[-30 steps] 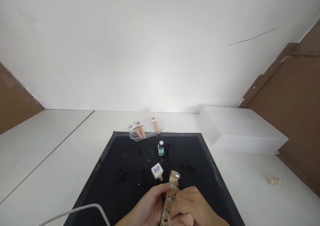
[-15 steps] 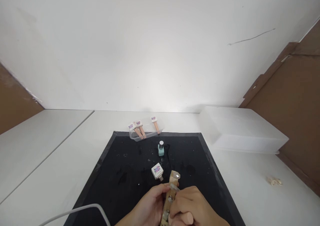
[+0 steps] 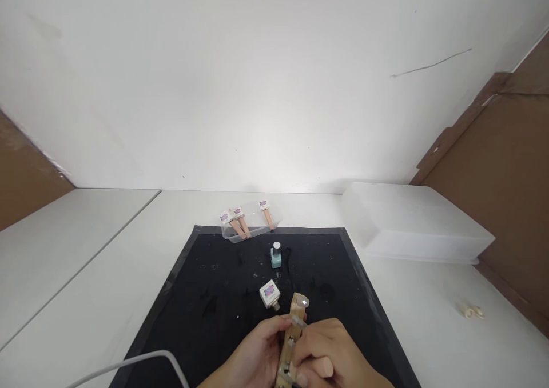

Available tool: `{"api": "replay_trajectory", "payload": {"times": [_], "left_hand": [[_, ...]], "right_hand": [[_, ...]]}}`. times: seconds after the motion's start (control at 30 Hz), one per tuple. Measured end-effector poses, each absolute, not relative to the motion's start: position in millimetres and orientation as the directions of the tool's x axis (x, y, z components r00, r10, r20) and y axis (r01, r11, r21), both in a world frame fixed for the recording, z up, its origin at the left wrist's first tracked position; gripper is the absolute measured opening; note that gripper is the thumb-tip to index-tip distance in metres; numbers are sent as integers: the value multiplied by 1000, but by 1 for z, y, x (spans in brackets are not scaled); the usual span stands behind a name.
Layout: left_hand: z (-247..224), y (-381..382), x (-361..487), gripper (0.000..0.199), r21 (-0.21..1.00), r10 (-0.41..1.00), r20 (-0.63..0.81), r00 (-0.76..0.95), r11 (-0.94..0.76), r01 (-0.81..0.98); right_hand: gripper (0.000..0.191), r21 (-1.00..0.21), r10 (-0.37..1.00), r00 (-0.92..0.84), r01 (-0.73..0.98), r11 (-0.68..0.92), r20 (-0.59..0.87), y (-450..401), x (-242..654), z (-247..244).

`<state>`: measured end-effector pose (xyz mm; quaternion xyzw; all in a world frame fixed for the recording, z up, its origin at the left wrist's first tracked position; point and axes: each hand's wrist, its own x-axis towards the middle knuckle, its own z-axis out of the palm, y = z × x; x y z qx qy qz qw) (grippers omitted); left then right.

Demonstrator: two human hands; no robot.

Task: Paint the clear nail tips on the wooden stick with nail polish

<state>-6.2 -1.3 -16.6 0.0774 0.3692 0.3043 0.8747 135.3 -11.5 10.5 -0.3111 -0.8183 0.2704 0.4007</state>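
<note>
Bottle near wooden strip, tray beyond

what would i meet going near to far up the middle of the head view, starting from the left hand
Left hand → white bottle with a flower print → teal bottle → clear plastic tray → white wall.
</note>
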Motion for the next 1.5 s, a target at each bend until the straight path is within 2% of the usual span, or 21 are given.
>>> {"api": "replay_trajectory", "payload": {"times": [0.17,0.37,0.57,0.73,0.97,1.2,1.5], "left_hand": [[-19,0,-5,22,376,597,-582,552,799,-469],[-22,-2,-6,26,380,607,-565,558,792,-477],[-18,-2,-6,27,377,599,-571,561,799,-468],[-23,-1,-6,26,371,602,-562,567,797,-477],[-22,-1,-6,25,368,603,-571,557,795,-483],[-16,-1,-5,24,394,599,-589,542,799,-454],[-21,-2,-6,22,353,592,-591,548,801,-484]], "right_hand": [[37,-707,746,-499,318,631,441,-11,134,13],[37,-709,729,-481,271,651,486,-13,134,13],[35,-717,754,-506,325,617,419,-13,135,13],[38,-703,733,-502,299,645,459,-12,134,11],[32,-691,726,-493,298,658,479,-11,134,13],[38,-699,729,-492,293,653,475,-11,134,11],[42,-673,700,-495,273,688,515,-10,134,9]]}}
